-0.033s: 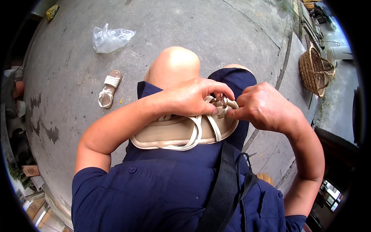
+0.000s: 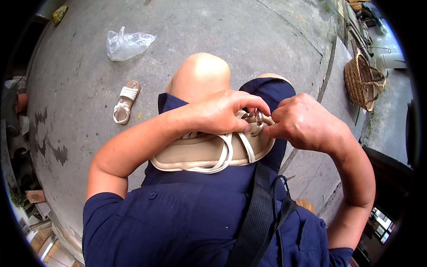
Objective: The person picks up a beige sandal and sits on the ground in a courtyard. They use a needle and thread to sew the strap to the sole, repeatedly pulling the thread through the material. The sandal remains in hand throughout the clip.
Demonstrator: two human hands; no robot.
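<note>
A beige sandal (image 2: pixel 191 153) with white straps lies sideways across my lap, its insole facing up. My left hand (image 2: pixel 224 111) reaches over the sandal, thumb and fingers closed on a strap near its right end. From the right, my right hand (image 2: pixel 300 122) is curled, its thumb and forefinger pinching at the same strap. A shiny brown oval ornament (image 2: pixel 259 117) shows between the two hands. My fingers hide part of that strap and how it is fastened. A second sandal (image 2: pixel 126 102), with a white woven band, stands on the ground to the left.
A crumpled clear plastic bag (image 2: pixel 129 44) lies on the grey concrete floor (image 2: pixel 89 89) ahead. To the right is a woven basket (image 2: pixel 362 82) with handles, beside a white container (image 2: pixel 391 61). A black strap (image 2: pixel 255 213) runs down my front.
My right forearm and elbow have shifted slightly outward to the right. The brown ornament is tilted a little differently. My left hand and the sandal look the same.
</note>
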